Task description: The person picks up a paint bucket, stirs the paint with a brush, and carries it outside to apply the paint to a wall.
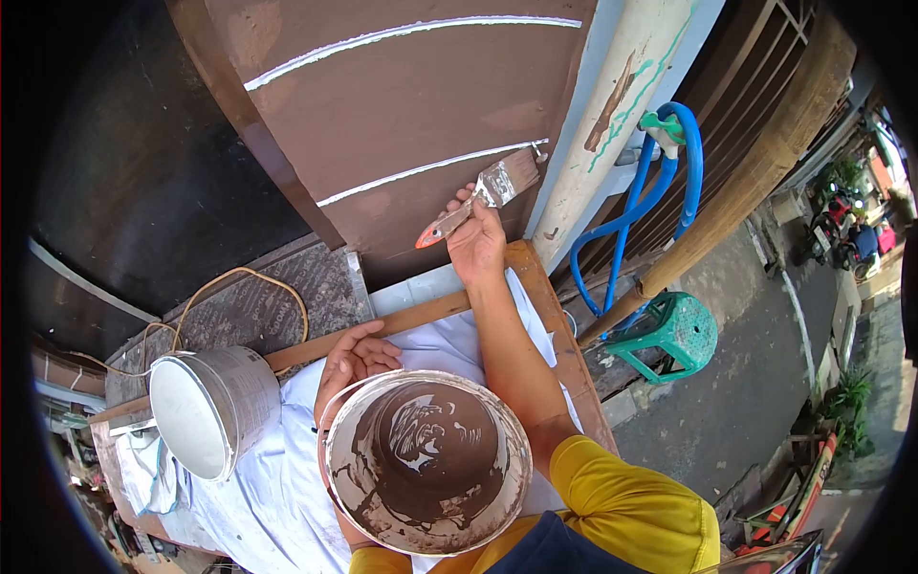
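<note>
My right hand (479,239) is closed around the handle of a paintbrush (494,187), whose brown-coated bristles are close to the brown panel (421,105) near a small metal fitting. White lines cross the panel. Below, a bucket of brown paint (439,440) is tilted with its mouth toward me, paint smeared on its inner wall. My left hand (356,362) lies beside its rim, fingers loosely curled and apart, with nothing visible between them. The bucket sits against my left wrist and forearm; how its weight is carried is hidden.
A second bucket (191,418) lies tipped on white cloth (277,478) over a wooden surface. A yellow cord (234,273) loops behind. To the right are a pale painted post (612,105), a blue hose (669,191), a bamboo pole (736,201) and a green stool (690,330).
</note>
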`<control>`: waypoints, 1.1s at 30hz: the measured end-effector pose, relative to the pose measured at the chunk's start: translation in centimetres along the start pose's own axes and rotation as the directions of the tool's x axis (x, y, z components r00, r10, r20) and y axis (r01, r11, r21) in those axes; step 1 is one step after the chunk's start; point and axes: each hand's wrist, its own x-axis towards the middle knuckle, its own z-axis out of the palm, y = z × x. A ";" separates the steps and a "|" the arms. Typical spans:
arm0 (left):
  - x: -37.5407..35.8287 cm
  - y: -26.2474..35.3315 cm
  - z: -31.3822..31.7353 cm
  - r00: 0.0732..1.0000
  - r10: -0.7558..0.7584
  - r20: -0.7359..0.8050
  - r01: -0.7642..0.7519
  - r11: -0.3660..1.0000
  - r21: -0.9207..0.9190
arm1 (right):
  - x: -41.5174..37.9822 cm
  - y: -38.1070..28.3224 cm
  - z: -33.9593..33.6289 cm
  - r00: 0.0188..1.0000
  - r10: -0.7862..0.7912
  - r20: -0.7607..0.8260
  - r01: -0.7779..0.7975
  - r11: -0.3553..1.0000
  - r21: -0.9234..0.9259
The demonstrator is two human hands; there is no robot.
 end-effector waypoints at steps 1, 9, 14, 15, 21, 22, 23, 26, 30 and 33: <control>0.0 0.0 0.0 1.000 -0.001 0.001 0.001 1.000 0.004 | 0.0 0.0 0.0 1.000 0.000 0.007 0.000 1.000 0.002; 0.0 0.4 0.1 0.999 -0.031 0.013 0.031 0.999 -0.021 | 0.0 0.2 -0.1 1.000 0.013 0.003 -0.013 1.000 0.001; 0.0 0.4 0.1 0.999 -0.034 0.018 0.035 0.999 -0.036 | -0.2 0.2 0.1 1.000 0.020 0.001 -0.020 1.000 0.000; 0.0 0.4 0.2 0.999 -0.033 0.013 0.033 0.999 -0.033 | -0.2 0.2 0.2 1.000 0.024 -0.001 -0.024 1.000 -0.002; 0.0 0.4 0.0 1.000 -0.030 0.007 0.030 0.999 -0.020 | -0.9 0.4 0.7 1.000 0.007 0.013 -0.007 1.000 0.008; 0.0 0.4 0.0 0.999 -0.031 0.009 0.031 0.999 -0.017 | -1.0 0.5 0.8 1.000 -0.005 0.012 0.005 1.000 0.016; 0.0 0.4 -0.1 0.999 -0.031 0.010 0.031 0.999 -0.021 | -0.9 0.4 0.6 1.000 -0.011 0.005 0.011 1.000 0.011; 0.0 0.5 0.2 0.999 -0.035 0.011 0.035 0.999 -0.026 | -0.5 -0.2 -0.1 0.999 -0.034 -0.010 0.034 0.999 -0.005; -0.1 0.4 0.1 0.999 -0.038 0.010 0.038 0.999 -0.022 | -0.1 -0.9 -0.5 0.999 -0.054 -0.011 0.053 0.999 -0.007; -0.1 0.4 0.0 0.999 -0.036 0.012 0.036 0.999 -0.012 | 0.1 -1.0 -0.5 0.999 -0.034 -0.023 0.033 0.999 -0.008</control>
